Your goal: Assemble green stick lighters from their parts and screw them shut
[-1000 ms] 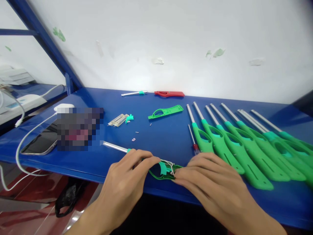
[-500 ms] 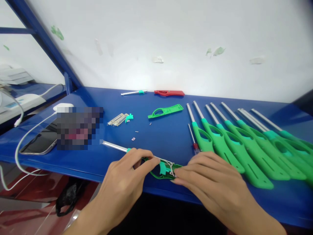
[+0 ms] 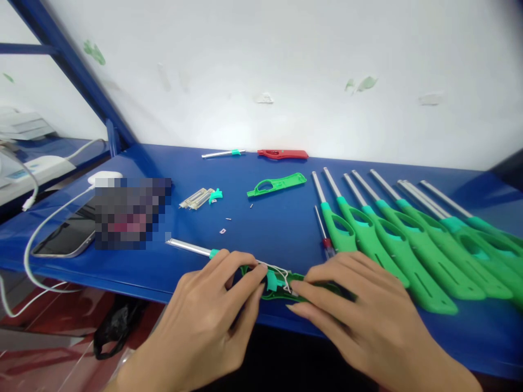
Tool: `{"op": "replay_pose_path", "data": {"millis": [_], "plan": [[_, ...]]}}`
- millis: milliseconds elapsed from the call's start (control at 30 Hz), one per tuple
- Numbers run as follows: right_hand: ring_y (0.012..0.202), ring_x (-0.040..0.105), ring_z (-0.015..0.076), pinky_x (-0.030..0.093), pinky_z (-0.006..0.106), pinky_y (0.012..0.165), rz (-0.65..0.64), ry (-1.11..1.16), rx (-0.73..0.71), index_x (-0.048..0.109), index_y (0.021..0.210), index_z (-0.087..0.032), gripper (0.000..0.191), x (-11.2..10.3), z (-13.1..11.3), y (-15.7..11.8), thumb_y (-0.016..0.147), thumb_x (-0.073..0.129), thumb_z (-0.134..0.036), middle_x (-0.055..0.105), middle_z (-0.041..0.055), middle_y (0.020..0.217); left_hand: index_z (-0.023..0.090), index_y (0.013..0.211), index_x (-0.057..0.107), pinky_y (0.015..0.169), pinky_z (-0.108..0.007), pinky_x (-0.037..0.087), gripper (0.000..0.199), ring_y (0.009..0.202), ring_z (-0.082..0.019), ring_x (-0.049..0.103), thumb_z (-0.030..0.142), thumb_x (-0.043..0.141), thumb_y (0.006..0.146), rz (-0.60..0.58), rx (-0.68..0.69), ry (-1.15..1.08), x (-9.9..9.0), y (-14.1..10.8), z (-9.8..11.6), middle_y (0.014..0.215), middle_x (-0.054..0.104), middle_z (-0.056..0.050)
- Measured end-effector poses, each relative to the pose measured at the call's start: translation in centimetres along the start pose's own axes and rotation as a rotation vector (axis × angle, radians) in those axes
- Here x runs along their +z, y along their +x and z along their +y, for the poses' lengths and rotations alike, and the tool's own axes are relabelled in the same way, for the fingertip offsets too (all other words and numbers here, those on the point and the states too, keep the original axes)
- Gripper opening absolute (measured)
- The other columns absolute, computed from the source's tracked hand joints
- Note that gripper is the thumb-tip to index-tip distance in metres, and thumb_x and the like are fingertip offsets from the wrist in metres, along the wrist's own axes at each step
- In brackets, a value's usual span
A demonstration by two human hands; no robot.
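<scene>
An opened green gas lighter (image 3: 302,294) lies at the table's front edge, its inside facing up. Its metal tube (image 3: 190,246) points left. A teal trigger (image 3: 272,281) and thin white wires (image 3: 280,268) show inside the shell. My left hand (image 3: 223,305) grips the lighter near the neck, thumb and index finger pinched by the wires. My right hand (image 3: 359,305) holds the handle end, fingertips pressed at the wires beside the trigger. What lies under the right fingertips is partly hidden. Beyond, a loose green shell half (image 3: 278,185) rests on the table.
Several assembled green lighters (image 3: 404,234) lie in a row at right, beside a screwdriver (image 3: 325,234). Behind are a red lighter (image 3: 283,154) and its separate tube (image 3: 223,154). Small metal-and-clear parts (image 3: 196,198), a loose teal trigger (image 3: 216,196) and a phone (image 3: 65,234) lie leftward.
My right hand's fingers have spread slightly, uncovering more of the green handle. The left thumb has shifted lower, and the lighter has moved slightly left.
</scene>
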State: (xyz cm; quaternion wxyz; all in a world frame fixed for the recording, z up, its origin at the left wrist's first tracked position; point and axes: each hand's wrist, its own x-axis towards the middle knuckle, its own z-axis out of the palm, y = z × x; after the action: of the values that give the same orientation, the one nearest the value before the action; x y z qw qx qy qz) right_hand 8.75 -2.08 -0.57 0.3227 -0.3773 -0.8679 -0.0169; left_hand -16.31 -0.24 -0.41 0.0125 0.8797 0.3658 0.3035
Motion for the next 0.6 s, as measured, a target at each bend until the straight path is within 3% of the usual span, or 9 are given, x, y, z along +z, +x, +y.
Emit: {"op": "replay_pose_path", "data": {"millis": [167,367,600], "plan": [[0.096,0.059,0.0167,0.040,0.036,0.093,0.067,-0.052,0.077,0.068,0.124,-0.022,0.020,0.16,0.24,0.09,0.106,0.061,-0.016,0.068,0.0012,0.107,0.021,0.118,0.066,0.068,-0.034,0.057,0.015,0.092,-0.021,0.068,0.026,0.061,0.105,0.010,0.024,0.036,-0.03,0.01,0.51,0.111,0.070,-0.005],[0.096,0.061,0.0139,0.041,0.035,0.096,-0.008,0.042,0.135,0.068,0.115,-0.026,0.016,0.51,0.34,-0.12,0.108,0.057,-0.018,0.069,-0.0035,0.105,0.020,0.117,0.065,0.060,-0.033,0.055,0.016,0.089,-0.022,0.069,0.031,0.062,0.106,-0.003,0.048,0.057,-0.03,-0.20,0.52,0.110,0.070,-0.006],[0.097,0.059,0.0150,0.041,0.035,0.095,-0.032,0.043,0.101,0.067,0.116,-0.023,0.016,0.66,0.69,-0.25,0.109,0.054,-0.016,0.068,-0.0007,0.106,0.021,0.118,0.066,0.060,-0.033,0.054,0.017,0.084,-0.020,0.068,0.032,0.061,0.106,-0.001,0.050,0.092,0.08,-0.33,0.59,0.111,0.070,-0.005]]}}
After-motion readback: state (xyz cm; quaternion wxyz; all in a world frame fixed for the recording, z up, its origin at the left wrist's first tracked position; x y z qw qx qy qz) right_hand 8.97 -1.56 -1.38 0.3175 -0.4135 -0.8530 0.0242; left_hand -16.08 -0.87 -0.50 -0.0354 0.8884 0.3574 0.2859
